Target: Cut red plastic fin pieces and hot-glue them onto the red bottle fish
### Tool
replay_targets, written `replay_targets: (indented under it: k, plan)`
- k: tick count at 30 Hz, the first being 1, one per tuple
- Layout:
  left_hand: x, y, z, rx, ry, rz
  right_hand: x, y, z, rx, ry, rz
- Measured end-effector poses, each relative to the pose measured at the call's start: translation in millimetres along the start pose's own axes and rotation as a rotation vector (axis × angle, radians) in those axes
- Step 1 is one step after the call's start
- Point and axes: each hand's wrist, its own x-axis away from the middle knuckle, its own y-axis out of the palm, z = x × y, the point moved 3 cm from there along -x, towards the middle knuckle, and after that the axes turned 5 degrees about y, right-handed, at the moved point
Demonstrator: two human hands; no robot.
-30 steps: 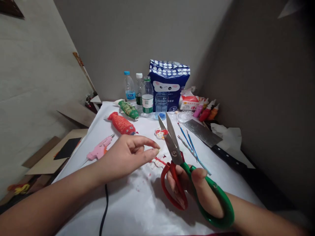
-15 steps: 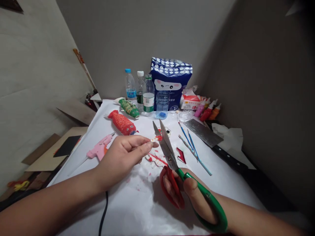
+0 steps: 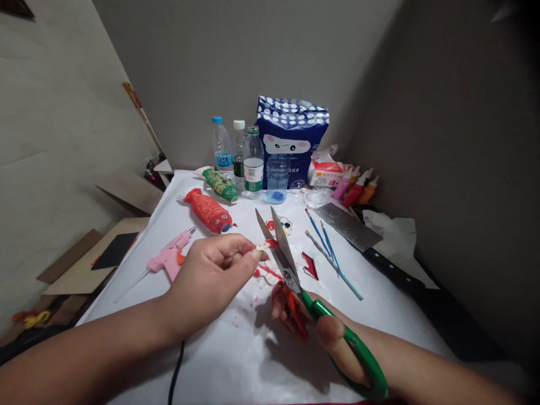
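Note:
Between thumb and fingers my left hand (image 3: 217,270) pinches a small red and white painted piece (image 3: 265,245), its material too small to make out. My right hand (image 3: 333,337) grips scissors (image 3: 287,259) with one green and one red handle. The blades stand apart and point away from me, with the red end of the piece at the near blade. Under the hands, red-streaked scraps (image 3: 268,274) lie on the white sheet. A paint palette (image 3: 280,226) with red and black blobs sits behind the blades. To the right lies a dark red scrap (image 3: 310,264).
At left are a pink glue gun (image 3: 169,256), a red fish (image 3: 208,212) and a green fish (image 3: 220,185). Several plastic bottles (image 3: 253,169) and a blue bag (image 3: 293,129) stand behind. Paintbrushes (image 3: 331,247) and a cleaver (image 3: 350,225) lie right, below paint bottles (image 3: 354,191).
The scissor blades have opened a little wider and shifted slightly left. The piece in my left hand has moved slightly left and down.

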Motion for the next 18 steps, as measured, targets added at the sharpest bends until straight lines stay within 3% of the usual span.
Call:
replay_targets:
  k: [10,18]
  plan:
    - [5,3.8,-6,0.034,0.001,0.061,6,0,6,-0.086,0.057,-0.158]
    - [3,0.2,-1,-0.033,0.018,0.067,4,-6,-5,0.021,0.037,-0.129]
